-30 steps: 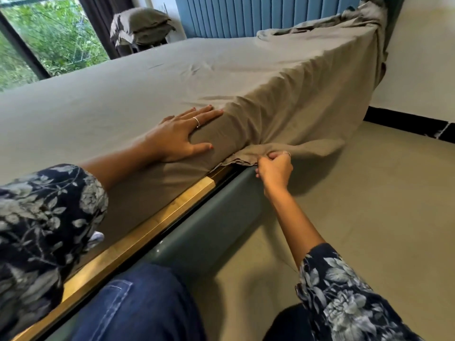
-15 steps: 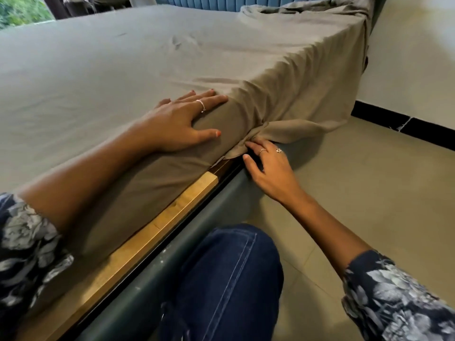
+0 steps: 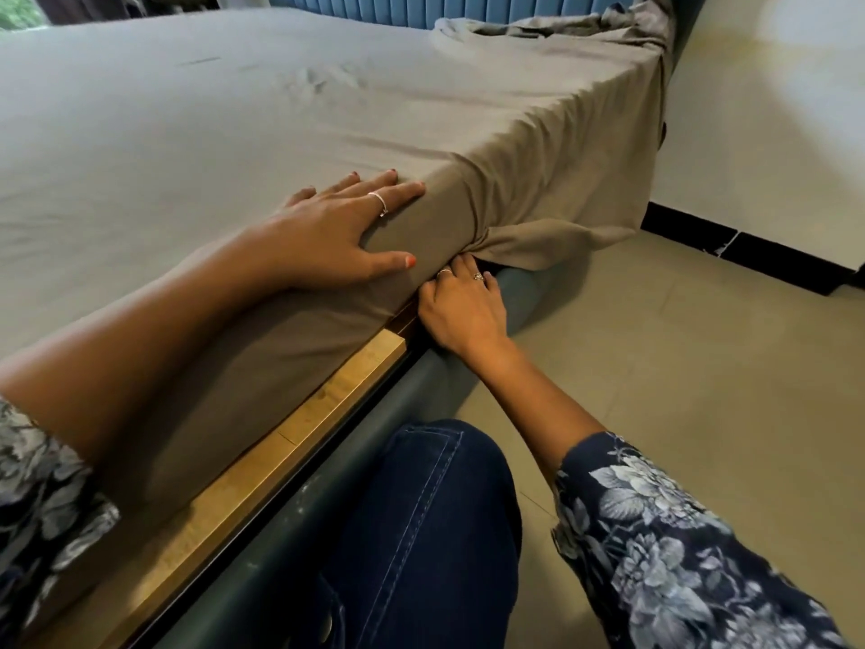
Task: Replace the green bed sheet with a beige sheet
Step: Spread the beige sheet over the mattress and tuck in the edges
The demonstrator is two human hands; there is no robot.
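The beige sheet [image 3: 234, 133] is a soft matte cloth spread over the mattress, mostly smooth on top with faint creases, and bunched in loose folds by the headboard [image 3: 468, 7]. Down the near side it is pulled taut, then gathers into a knot of pleats and hangs as a loose flap toward the floor. The left hand [image 3: 337, 241] lies flat with straight fingers over the mattress edge, pressing the cloth, thumb down the side. The right hand [image 3: 463, 306] reaches in under that gathered flap with its fingertips hidden, so whether it grips cloth cannot be told. Below runs a pale wooden slat [image 3: 262, 461] and a rounded grey-green padded bed frame [image 3: 421, 386]. The floor [image 3: 702, 367] is smooth beige tile; the wall [image 3: 772, 110] is cream with a black skirting strip.
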